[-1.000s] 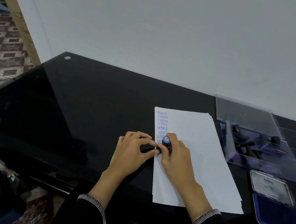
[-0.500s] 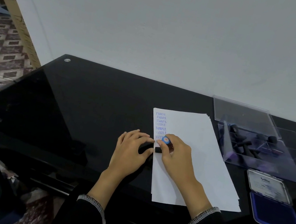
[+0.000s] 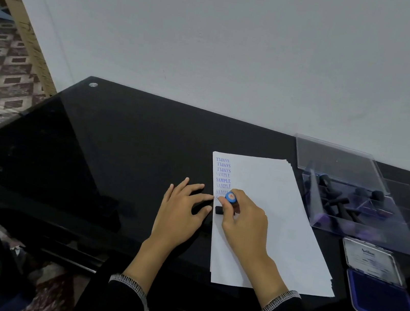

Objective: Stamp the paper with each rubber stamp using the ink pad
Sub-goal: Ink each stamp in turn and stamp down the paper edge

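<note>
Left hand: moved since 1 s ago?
Yes, slightly. The left hand drew leftward off the stamp; its fingertips now sit at the left edge of the paper.

The right hand covers most of the stamp and the lowest blue prints, while the ink pad perhaps runs just past the right edge.

The white sheet of paper is showing the blue word "SAMPLE" stamped again and again in a column along its left edge, the farthest prints reading upside down. The open lid of the blue ink pad is bearing the brand "Artline"; its smaller print is staying unreadable.
</note>
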A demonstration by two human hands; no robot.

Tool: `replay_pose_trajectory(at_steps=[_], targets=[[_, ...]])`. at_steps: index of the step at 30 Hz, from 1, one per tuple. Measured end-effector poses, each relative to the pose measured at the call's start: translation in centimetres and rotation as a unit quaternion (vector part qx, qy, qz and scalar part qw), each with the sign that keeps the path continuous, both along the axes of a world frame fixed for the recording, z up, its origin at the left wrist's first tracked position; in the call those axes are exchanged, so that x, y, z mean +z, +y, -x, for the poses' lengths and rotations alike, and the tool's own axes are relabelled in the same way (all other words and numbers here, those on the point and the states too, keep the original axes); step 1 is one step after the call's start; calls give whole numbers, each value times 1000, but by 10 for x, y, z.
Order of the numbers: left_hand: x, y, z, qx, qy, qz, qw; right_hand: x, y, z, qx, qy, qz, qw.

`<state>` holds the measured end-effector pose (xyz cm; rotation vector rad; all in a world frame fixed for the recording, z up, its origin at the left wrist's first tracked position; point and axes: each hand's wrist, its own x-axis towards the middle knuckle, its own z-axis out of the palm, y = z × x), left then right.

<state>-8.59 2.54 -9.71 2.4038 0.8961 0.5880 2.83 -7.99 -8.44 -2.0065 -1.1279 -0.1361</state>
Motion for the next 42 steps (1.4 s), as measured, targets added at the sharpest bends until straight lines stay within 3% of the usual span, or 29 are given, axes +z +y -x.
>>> replay_pose_trajectory(at_steps=[11,24,30,42], targets=[[-2,1,0,-2,2,-5,1000,-4,1,2,-2,-62,6,998],[-2,1,0,-1,12,-7,1000,-11,-2,6,-10,-56,-16,998],[-1,-1,0,-1,11,-14,1000,0,8,-3,5,-41,17,999],[6,8,5,-92,113,28,989,3,5,-1,2,-18,21,1000]])
